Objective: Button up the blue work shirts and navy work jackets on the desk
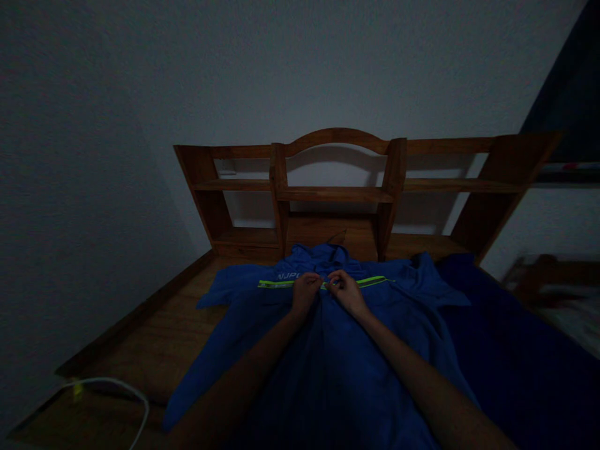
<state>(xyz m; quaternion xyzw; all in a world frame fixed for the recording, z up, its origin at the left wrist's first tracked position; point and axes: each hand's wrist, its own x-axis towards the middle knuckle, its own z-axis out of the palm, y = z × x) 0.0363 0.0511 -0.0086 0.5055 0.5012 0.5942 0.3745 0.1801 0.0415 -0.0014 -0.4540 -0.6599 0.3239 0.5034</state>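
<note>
A blue short-sleeved shirt point(347, 356) lies spread out, front side up, its collar point(319, 253) toward the shelf. A yellow-green stripe crosses its chest, with pale lettering above the stripe on the left. At the front opening my left hand point(307, 290) pinches the shirt's edge at stripe height. Close beside it, my right hand point(345, 292) pinches the other edge, thumb and fingers together. The fingertips of both hands nearly meet over the placket. Any button between them is too small and dark to make out.
A wooden headboard shelf point(337, 195) stands against the wall beyond the shirt. Wooden boards point(159, 331) show on the left, with a white cable point(117, 381) at the lower left. Darker blue cloth point(520, 356) lies on the right. The room is dim.
</note>
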